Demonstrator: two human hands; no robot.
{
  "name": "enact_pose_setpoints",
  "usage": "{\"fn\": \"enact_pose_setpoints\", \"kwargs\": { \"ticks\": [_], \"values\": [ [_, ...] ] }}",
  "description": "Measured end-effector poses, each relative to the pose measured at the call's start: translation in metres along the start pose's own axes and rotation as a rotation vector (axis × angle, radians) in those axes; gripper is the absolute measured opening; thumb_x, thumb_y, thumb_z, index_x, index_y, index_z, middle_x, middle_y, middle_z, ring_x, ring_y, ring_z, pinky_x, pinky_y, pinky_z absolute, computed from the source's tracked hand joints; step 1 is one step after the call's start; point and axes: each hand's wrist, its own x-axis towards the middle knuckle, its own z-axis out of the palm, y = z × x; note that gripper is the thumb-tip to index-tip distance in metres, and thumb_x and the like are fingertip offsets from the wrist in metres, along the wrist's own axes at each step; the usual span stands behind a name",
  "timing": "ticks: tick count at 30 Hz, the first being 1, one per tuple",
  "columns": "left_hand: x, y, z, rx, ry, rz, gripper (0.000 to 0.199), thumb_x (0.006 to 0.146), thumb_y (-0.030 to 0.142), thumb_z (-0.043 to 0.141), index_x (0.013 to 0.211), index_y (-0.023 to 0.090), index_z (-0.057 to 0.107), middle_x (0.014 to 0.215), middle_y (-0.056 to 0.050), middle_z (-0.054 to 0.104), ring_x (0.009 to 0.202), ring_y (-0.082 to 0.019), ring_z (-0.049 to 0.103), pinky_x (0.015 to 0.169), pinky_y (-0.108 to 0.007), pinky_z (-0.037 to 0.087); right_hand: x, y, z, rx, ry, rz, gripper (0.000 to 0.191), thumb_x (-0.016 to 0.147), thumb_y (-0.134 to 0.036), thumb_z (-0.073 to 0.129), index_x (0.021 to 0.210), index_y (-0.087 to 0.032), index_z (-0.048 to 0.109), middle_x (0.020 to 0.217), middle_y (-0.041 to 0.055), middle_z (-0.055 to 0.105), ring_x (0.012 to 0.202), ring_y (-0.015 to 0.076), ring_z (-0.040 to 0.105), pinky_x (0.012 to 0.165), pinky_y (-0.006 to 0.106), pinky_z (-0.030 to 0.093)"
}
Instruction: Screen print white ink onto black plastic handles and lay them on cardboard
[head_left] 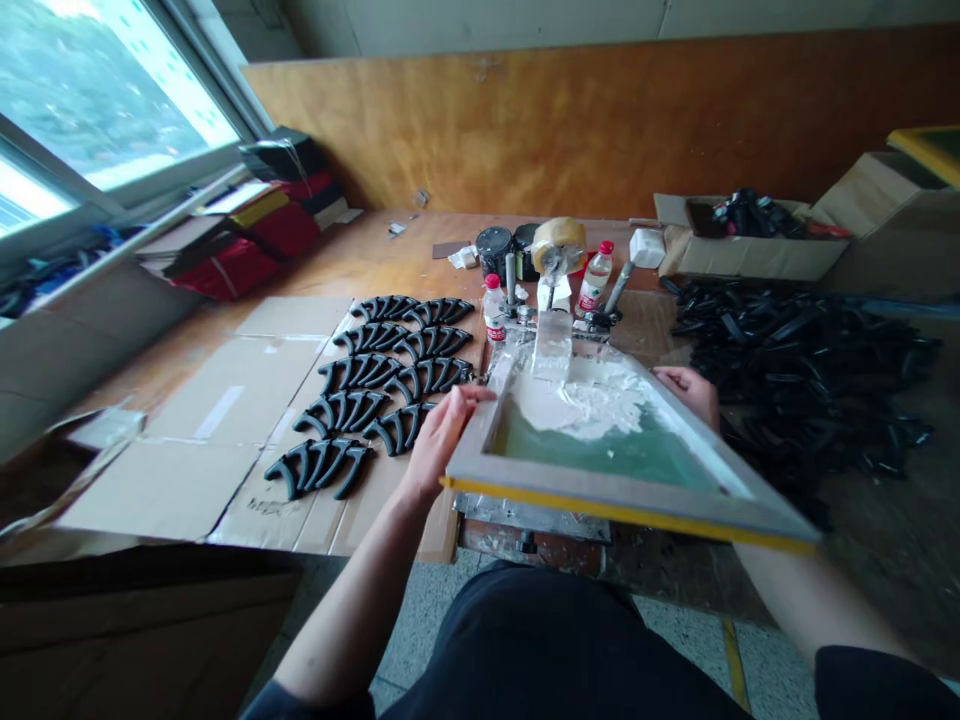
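A screen printing frame point(600, 484) with a grey border and yellow lower edge is tilted in front of me. White paste point(592, 405) lies across the upper part of its green mesh point(622, 458). My left hand point(448, 430) grips the frame's left side, thumb and fingers along the border. On the opposite side my right hand point(691, 393) is closed around the edge, partly hidden by the frame. Behind it stands a metal clamp stand point(553, 340) wrapped in clear tape. Part of a metal base plate point(536, 515) shows beneath the frame.
Curved black plastic parts point(364, 410) lie in rows on cardboard point(180, 480) to the left. A heap of black parts point(802, 370) covers the right side. Two bottles point(493, 310), a tape roll point(559, 245) and dark jars point(493, 252) stand behind; a carton point(757, 258) sits back right.
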Motion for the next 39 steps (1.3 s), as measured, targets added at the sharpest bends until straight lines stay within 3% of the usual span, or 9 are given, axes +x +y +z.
{"fn": "enact_pose_setpoints", "kwargs": {
  "ticks": [6,11,14,18,21,28,32,34,39],
  "values": [
    [-0.021,-0.108,0.000,0.172,-0.026,-0.250,0.065,0.084,0.048,0.056,0.142,0.023,0.040,0.070,0.004,0.056,0.053,-0.008,0.044,0.050,-0.019,0.032,0.009,-0.091,0.043,-0.195,-0.170,-0.385,0.049,0.078,-0.033,0.070,0.123,-0.018,0.058,0.138,0.0138,0.049,0.119,0.0303,0.049,0.095,0.045,0.046],
    [-0.015,-0.148,0.008,0.327,-0.018,-0.229,0.063,0.087,0.047,0.049,0.145,0.025,0.036,0.066,0.006,0.052,0.055,-0.009,0.044,0.053,-0.020,0.033,-0.002,-0.120,0.082,-0.442,-0.503,-0.348,0.023,0.080,-0.027,0.069,0.100,-0.018,0.063,0.095,0.0083,0.066,0.092,0.0242,0.059,0.077,0.033,0.045],
    [-0.013,-0.151,0.006,0.338,-0.023,-0.232,0.063,0.087,0.047,0.049,0.144,0.024,0.037,0.068,0.004,0.053,0.060,-0.010,0.048,0.057,-0.021,0.036,-0.024,-0.111,0.081,-0.448,-0.578,-0.475,0.006,0.085,-0.023,0.060,0.088,-0.018,0.063,0.086,0.0064,0.066,0.086,0.0218,0.058,0.072,0.030,0.041],
    [-0.014,-0.151,0.004,0.341,-0.035,-0.251,0.064,0.087,0.049,0.049,0.144,0.025,0.037,0.073,0.003,0.056,0.062,-0.011,0.050,0.058,-0.022,0.037,-0.055,-0.099,0.057,-0.342,-0.713,-0.823,0.017,0.082,-0.006,0.050,0.086,-0.016,0.062,0.084,0.0061,0.065,0.084,0.0200,0.056,0.072,0.030,0.037],
    [-0.014,-0.152,0.003,0.338,-0.037,-0.256,0.064,0.086,0.051,0.049,0.144,0.025,0.038,0.074,0.003,0.055,0.061,-0.011,0.048,0.058,-0.022,0.036,-0.058,-0.096,0.043,-0.267,-0.802,-0.925,0.014,0.078,-0.006,0.054,0.081,-0.018,0.061,0.079,0.0041,0.064,0.079,0.0188,0.055,0.069,0.029,0.035],
    [-0.015,-0.142,0.005,0.282,-0.023,-0.290,0.065,0.083,0.054,0.052,0.139,0.023,0.044,0.071,0.004,0.055,0.058,-0.011,0.047,0.055,-0.022,0.036,-0.064,-0.091,0.059,-0.239,-0.574,-0.806,0.016,0.080,-0.007,0.054,0.087,-0.017,0.064,0.088,0.0059,0.067,0.083,0.0195,0.057,0.069,0.029,0.038],
    [-0.016,-0.137,0.007,0.246,-0.013,-0.311,0.066,0.081,0.055,0.054,0.137,0.023,0.047,0.070,0.004,0.055,0.056,-0.010,0.046,0.053,-0.021,0.035,-0.075,-0.091,0.056,-0.169,-0.642,-0.854,0.013,0.081,-0.010,0.057,0.089,-0.017,0.066,0.086,0.0054,0.068,0.080,0.0184,0.059,0.069,0.028,0.041],
    [-0.016,-0.133,0.007,0.208,-0.014,-0.311,0.067,0.080,0.055,0.056,0.138,0.022,0.046,0.066,0.005,0.052,0.054,-0.009,0.044,0.051,-0.020,0.033,-0.062,-0.099,0.057,-0.158,-0.633,-0.741,0.010,0.085,-0.021,0.062,0.093,-0.020,0.067,0.083,0.0031,0.068,0.077,0.0178,0.061,0.068,0.028,0.043],
    [-0.018,-0.095,0.001,0.082,-0.018,-0.290,0.067,0.081,0.057,0.058,0.138,0.024,0.047,0.071,0.003,0.057,0.057,-0.010,0.048,0.052,-0.020,0.037,0.012,-0.116,0.053,-0.220,-0.425,-0.410,0.053,0.084,-0.038,0.068,0.134,-0.032,0.052,0.106,0.0029,0.070,0.084,0.0199,0.065,0.070,0.030,0.048]
  ]
}}
